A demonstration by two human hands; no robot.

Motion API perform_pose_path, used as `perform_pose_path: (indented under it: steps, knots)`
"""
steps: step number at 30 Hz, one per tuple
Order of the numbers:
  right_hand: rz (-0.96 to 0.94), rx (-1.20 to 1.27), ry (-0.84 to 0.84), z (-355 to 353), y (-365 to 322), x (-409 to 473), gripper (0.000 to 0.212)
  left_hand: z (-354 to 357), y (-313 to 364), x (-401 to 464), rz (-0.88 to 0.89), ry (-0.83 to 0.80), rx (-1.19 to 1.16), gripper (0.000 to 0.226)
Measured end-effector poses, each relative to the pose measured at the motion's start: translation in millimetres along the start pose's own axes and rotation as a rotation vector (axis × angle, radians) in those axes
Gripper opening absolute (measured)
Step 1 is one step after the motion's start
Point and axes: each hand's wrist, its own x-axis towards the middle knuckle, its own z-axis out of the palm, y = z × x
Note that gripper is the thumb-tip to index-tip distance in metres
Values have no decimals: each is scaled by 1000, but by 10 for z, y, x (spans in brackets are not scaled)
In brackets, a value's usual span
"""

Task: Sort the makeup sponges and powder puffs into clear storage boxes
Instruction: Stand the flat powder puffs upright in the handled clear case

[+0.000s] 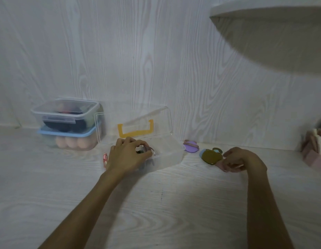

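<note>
My left grip (pixel 128 153) pinches a powder puff (pixel 145 150) over the open clear box (pixel 167 155). My right grip (pixel 241 159) pinches a pink puff (pixel 221 164) on the counter (pixel 156 203), beside an olive puff (pixel 211 156) and purple puff (pixel 191 146).

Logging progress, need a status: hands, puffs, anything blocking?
Left hand gripping puffs in open clear box. Right hand pinching pink puff. Purple puff loose. Nothing blocking.

My bench (pixel 156 203) is pale woodgrain, meeting a wall (pixel 120 51) of the same finish. A white shelf (pixel 274 33) juts overhead at right; a pink organiser (pixel 312 150) sits below it.
</note>
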Motion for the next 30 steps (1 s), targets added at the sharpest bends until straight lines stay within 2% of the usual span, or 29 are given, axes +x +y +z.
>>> perform_pose_path:
  steps: [2, 4, 11, 14, 18, 21, 23, 27, 30]
  knots:
    - [-6, -9, 7, 15, -15, 4, 41, 0, -4, 2, 3, 2, 3, 40]
    - [-6, -7, 35, 8, -27, 14, 46, 1, -1, 6, 7, 17, 4, 29]
    - [-53, -49, -54, 14, -21, 103, 20, -5, 7, 1, 5, 19, 9, 29]
    - [-52, -6, -61, 17, -9, 126, 22, -4, 12, -4, 2, 19, 1, 32]
    - [-117, 196, -130, -2, -44, 28, 22, -1, 9, 4, 6, 30, 4, 27]
    - [-158, 155, -179, -6, -128, -78, 11, 0, 12, 1, 8, 29, 10, 28]
    - [-129, 159, -124, 27, -167, -46, 13, -2, 13, -1, 6, 31, 8, 27]
    - [-122, 227, 79, 160, -234, 84, 33, -5, 14, 0, 5, 34, 8, 28]
    - [-181, 256, 259, 226, -289, 99, 29, -2, 18, 0, 8, 27, 7, 29]
